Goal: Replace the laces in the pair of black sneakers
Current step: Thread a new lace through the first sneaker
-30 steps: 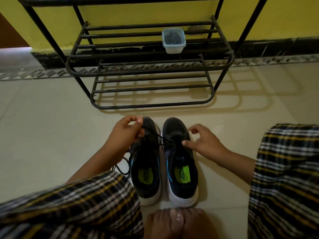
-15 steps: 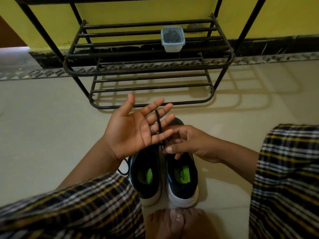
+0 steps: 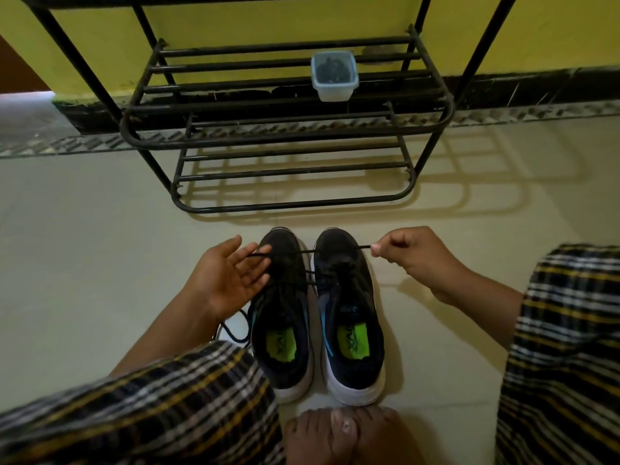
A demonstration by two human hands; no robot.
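Observation:
Two black sneakers with white soles and green insole labels stand side by side on the floor, the left sneaker [image 3: 283,317] and the right sneaker [image 3: 349,313], toes pointing away from me. A black lace [image 3: 322,251] runs taut across both toe ends. My right hand [image 3: 412,255] pinches its right end between thumb and fingers. My left hand [image 3: 228,273] is palm up with fingers spread, the lace lying across the fingertips. More black lace [image 3: 235,333] loops on the floor left of the left sneaker.
A black metal shoe rack [image 3: 285,129] stands against the yellow wall behind the sneakers, with a small clear plastic container [image 3: 333,75] on its shelf. My plaid-clothed knees [image 3: 563,347] flank the shoes and my bare feet [image 3: 342,434] touch their heels.
Both hands came down and apart from above the shoes. My right hand pulled the lace end out to the right, drawing it taut across my opened left hand's fingers.

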